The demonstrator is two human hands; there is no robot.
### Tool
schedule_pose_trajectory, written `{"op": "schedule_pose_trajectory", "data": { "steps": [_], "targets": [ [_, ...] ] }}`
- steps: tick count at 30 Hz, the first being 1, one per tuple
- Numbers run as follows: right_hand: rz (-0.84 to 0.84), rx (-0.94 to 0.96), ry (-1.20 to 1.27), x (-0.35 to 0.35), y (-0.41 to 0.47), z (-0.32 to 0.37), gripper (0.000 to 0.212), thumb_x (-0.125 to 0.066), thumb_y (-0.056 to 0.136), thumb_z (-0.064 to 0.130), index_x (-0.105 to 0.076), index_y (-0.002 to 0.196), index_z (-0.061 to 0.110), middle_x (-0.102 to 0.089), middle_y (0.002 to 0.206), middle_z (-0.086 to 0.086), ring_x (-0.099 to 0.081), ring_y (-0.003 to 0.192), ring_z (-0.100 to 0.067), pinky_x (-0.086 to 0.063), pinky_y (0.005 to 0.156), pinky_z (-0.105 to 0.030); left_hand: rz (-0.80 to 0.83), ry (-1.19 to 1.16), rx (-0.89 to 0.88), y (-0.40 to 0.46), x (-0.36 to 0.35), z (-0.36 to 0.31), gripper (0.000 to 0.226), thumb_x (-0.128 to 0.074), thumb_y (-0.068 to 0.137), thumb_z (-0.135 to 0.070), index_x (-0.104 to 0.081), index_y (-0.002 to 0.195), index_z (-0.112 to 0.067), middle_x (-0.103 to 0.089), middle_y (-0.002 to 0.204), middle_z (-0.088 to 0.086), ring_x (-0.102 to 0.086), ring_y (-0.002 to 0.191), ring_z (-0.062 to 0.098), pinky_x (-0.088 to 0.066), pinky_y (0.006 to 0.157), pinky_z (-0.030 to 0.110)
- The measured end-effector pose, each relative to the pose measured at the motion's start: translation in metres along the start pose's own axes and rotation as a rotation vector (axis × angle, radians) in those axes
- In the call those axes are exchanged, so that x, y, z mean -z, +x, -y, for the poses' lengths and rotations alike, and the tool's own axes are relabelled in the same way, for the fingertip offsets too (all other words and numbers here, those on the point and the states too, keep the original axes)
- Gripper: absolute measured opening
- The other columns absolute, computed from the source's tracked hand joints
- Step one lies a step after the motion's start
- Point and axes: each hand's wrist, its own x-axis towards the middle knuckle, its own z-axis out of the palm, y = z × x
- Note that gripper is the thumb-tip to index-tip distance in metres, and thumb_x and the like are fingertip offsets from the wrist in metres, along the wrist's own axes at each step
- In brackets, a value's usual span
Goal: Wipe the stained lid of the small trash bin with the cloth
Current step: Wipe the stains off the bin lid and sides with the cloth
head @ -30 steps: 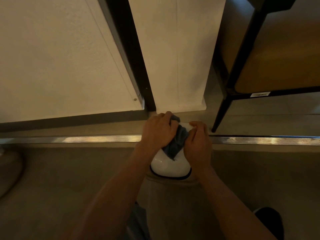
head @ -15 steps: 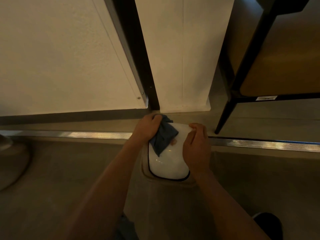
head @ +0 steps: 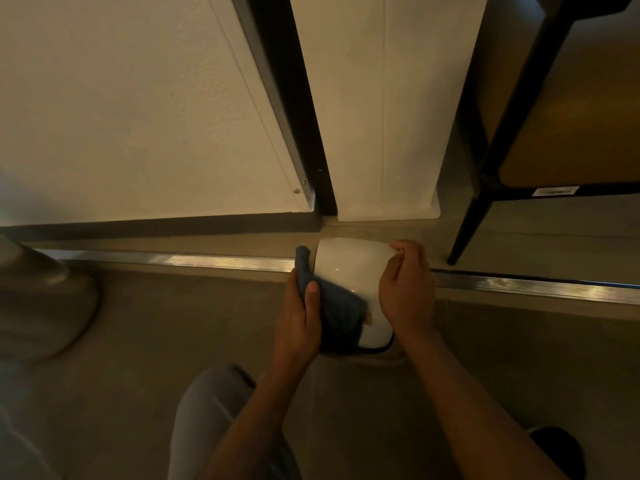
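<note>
The left hand grips a soft dark-blue cloth against the glossy white domed lid; the right hand clasps its right edge.

We are seeing the cloth lying on the lid's left side under the left hand, the right hand sitting on its right edge, a chair leg standing further right.
</note>
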Motion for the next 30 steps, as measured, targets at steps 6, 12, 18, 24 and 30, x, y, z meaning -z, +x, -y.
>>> {"op": "schedule_pose_trajectory", "data": {
  "steps": [6, 12, 18, 24, 30],
  "targets": [
    [0.015, 0.032, -0.058, -0.001, -0.001, 0.0, 0.023, -0.042, 0.097, 0.017, -0.053, 0.116, 0.01, -0.059, 0.112, -0.01, -0.057, 0.094, -0.018, -0.04, 0.075, -0.024, 0.063, 0.232, -0.002, 0.082, 0.003, -0.04, 0.035, -0.032, 0.105, -0.054, -0.051, 0.122, -0.029, -0.062, 0.104, -0.005, -0.062, 0.096, 0.011, -0.046, 0.073, 0.022],
    [-0.009, 0.005, -0.028, -0.001, -0.002, 0.001, 0.022, -0.043, 0.098, 0.013, -0.054, 0.117, 0.007, -0.06, 0.112, -0.011, -0.059, 0.096, -0.023, -0.045, 0.077, -0.028, -0.002, 0.467, -0.144, 0.071, -0.011, -0.041, 0.042, -0.03, 0.106, -0.05, -0.047, 0.133, -0.022, -0.055, 0.129, 0.007, -0.057, 0.11, 0.017, -0.049, 0.093, 0.037],
    [0.005, 0.005, -0.041, -0.002, -0.003, 0.002, 0.022, -0.043, 0.098, 0.014, -0.053, 0.118, 0.01, -0.059, 0.107, -0.008, -0.053, 0.088, -0.012, -0.036, 0.07, -0.02, 0.045, 0.025, -0.149, 0.022, 0.006, -0.006, 0.05, -0.035, 0.107, -0.043, -0.027, 0.154, -0.027, -0.04, 0.152, 0.002, -0.044, 0.137, 0.017, -0.042, 0.11, 0.04],
    [0.014, 0.048, -0.071, 0.0, -0.002, 0.002, 0.02, -0.043, 0.098, 0.013, -0.051, 0.116, 0.008, -0.059, 0.108, -0.01, -0.049, 0.089, -0.011, -0.037, 0.072, -0.021, 0.051, 0.195, 0.041, 0.082, 0.008, -0.038, 0.03, -0.034, 0.107, -0.045, -0.054, 0.117, -0.026, -0.059, 0.106, 0.0, -0.062, 0.109, 0.026, -0.049, 0.087, 0.035],
    [-0.012, 0.026, -0.007, -0.002, -0.003, 0.002, 0.033, -0.033, 0.095, 0.024, -0.052, 0.118, 0.01, -0.058, 0.112, -0.007, -0.054, 0.092, -0.013, -0.043, 0.077, -0.026, -0.054, 0.169, -0.062, 0.046, -0.009, -0.031, 0.051, -0.031, 0.105, -0.051, -0.04, 0.146, -0.022, -0.054, 0.138, 0.006, -0.053, 0.125, 0.019, -0.045, 0.104, 0.038]
  ]
}}
